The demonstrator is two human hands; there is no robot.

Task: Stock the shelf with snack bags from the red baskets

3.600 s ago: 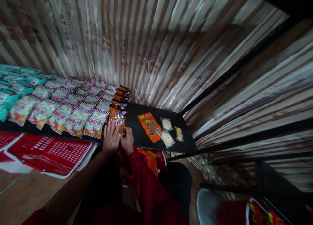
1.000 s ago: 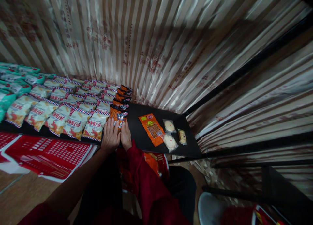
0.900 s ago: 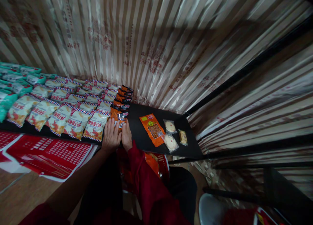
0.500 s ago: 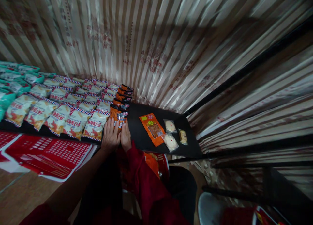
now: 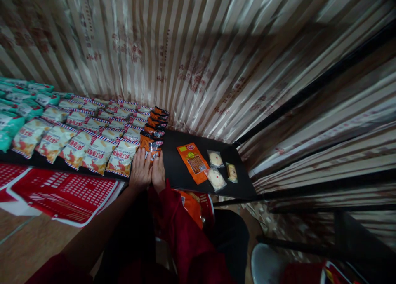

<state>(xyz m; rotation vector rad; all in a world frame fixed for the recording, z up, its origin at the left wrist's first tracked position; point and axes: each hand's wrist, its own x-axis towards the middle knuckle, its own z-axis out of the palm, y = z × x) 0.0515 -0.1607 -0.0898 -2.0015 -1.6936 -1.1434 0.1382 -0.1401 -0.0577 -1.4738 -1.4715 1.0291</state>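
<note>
Both my hands lie at the front end of a row of orange-and-black snack packets (image 5: 153, 127). Stretched fingers of my left hand (image 5: 141, 171) rest flat over the lower left part of the frontmost orange packet (image 5: 148, 144). Along that packet's right side lies my right hand (image 5: 159, 173), fingers straight and thumb side close to the left hand. The packet's lower edge is hidden under the fingers. Just left of it stand rows of white snack packets (image 5: 122, 157) with striped edges. All of these rest on a long black board (image 5: 173, 152).
To the right lie a flat orange packet (image 5: 192, 162), two round wrapped biscuits (image 5: 215, 159) and a small yellow wrapped piece (image 5: 231, 172). Green packets (image 5: 10, 129) fill the far left. Red baskets (image 5: 68, 193) stand below, and a striped curtain (image 5: 185, 49) hangs behind.
The view has shifted slightly, moving the packets at left a little to the right. My hands stay on the frontmost orange packet, with hardly any movement.
</note>
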